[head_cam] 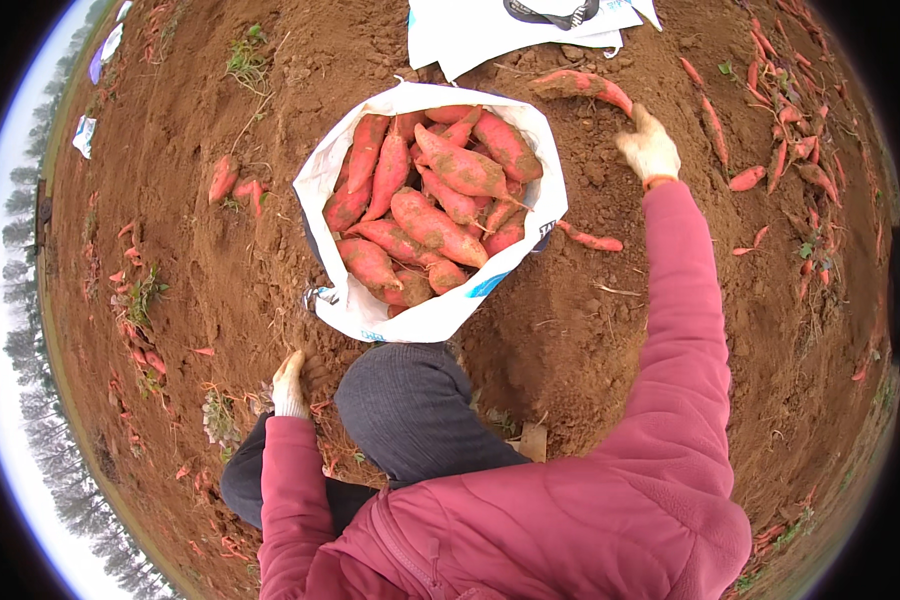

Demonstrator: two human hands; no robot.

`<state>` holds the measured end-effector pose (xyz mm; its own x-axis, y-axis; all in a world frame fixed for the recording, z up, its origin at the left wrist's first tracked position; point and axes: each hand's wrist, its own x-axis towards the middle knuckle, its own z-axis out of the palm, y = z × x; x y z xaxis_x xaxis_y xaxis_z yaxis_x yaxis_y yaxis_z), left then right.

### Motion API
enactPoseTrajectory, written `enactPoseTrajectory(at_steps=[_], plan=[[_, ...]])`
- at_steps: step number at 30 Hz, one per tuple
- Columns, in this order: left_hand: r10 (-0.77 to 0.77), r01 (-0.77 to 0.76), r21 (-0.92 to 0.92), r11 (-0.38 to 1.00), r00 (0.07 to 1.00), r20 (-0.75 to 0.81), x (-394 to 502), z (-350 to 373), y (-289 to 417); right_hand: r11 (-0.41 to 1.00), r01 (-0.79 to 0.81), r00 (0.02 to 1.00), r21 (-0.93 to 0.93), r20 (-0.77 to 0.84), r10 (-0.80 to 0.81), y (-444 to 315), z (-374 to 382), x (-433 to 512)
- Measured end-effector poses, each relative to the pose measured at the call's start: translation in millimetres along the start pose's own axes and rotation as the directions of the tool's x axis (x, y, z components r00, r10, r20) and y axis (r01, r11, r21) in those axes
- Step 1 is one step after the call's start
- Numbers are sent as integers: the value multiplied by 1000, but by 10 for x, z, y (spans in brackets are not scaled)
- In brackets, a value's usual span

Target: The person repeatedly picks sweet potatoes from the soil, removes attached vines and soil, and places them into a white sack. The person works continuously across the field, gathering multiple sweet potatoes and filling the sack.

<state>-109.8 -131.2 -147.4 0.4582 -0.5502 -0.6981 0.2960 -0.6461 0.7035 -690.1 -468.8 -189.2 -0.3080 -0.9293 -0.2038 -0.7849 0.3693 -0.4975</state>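
A white woven sack [551,157] stands with its mouth wide, filled with soil-smeared sweet potatoes [429,227]. My right hand [651,146], in a pale glove, reaches beyond the sack's right side. Its fingers meet the near end of a long curved sweet potato [581,84]; whether they grip it is unclear, with the fingertips hidden and the thumb pointing left. My left hand [291,386], also gloved, is low beside my bent knee [405,397]. Its fingers are extended close to the soil, and nothing shows in it.
Flat white sacks [457,37] lie beyond the filled one. A thin sweet potato [592,238] rests right of it, and a few more [225,178] to its left. Heaps of sweet potatoes [802,142] line the far right. Brown soil [540,360] surrounds everything.
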Motion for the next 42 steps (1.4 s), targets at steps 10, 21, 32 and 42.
enactPoseTrajectory(at_steps=[10, 21, 32, 42], plan=[[-77, 75, -30, 997, 994, -81, 79, -245, -178, 850, -208, 927, -483, 180, 329, -327, 631, 639], [40, -36, -122, 992, 999, 27, 54, -143, -145, 605, -407, 913, 684, 282, 295, -7, 407, -468], [189, -149, -317, 937, 977, 101, -206, -40, 44, 525, 20, 997, 851, -59, 57, -654, -1012, -1723], [442, -69, -821, 566, 867, 232, -485, -198, 829, 543, 54, 587, 838, 413, -696, -3114, -142, -3422]])
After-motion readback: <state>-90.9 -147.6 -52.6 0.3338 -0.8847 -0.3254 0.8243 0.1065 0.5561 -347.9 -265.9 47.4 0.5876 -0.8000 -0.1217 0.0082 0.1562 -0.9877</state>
